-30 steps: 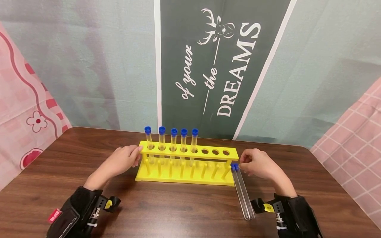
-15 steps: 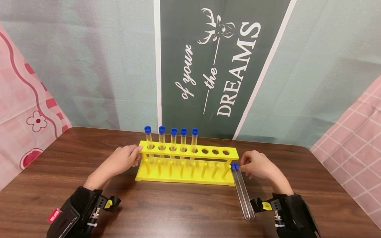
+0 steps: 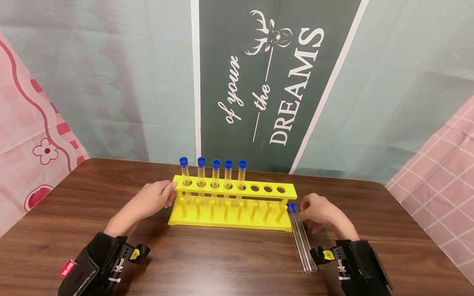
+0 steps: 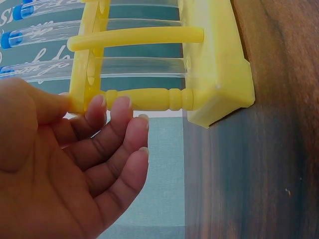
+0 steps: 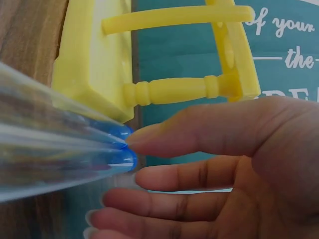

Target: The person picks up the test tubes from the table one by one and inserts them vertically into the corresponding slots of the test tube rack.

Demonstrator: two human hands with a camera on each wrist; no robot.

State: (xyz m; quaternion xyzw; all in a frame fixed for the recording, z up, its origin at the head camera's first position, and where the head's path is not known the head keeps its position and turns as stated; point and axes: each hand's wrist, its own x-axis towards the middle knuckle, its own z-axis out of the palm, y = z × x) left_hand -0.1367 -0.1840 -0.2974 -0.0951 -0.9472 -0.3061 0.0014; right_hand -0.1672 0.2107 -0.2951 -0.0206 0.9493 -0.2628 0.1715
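Note:
My left hand pinches the left end of the yellow test tube rack's top bar between thumb and index finger; in the left wrist view its other fingers curve loosely below. The rack stands upright, with several blue-capped clear test tubes in its left holes. Two more capped tubes lie side by side at its right end, caps toward the rack. My right hand is beside these tubes, fingers loosely bent. In the right wrist view its thumb tip is right at the blue caps, with the other fingers spread below.
Three holes at the rack's right show no tubes. A row of yellow pegs stands along its front. The brown wooden table extends around it, with a printed cloth hanging behind.
My right hand has shifted slightly toward me along the lying tubes, its fingers dropping lower. My left hand, the rack and the tubes stay put.

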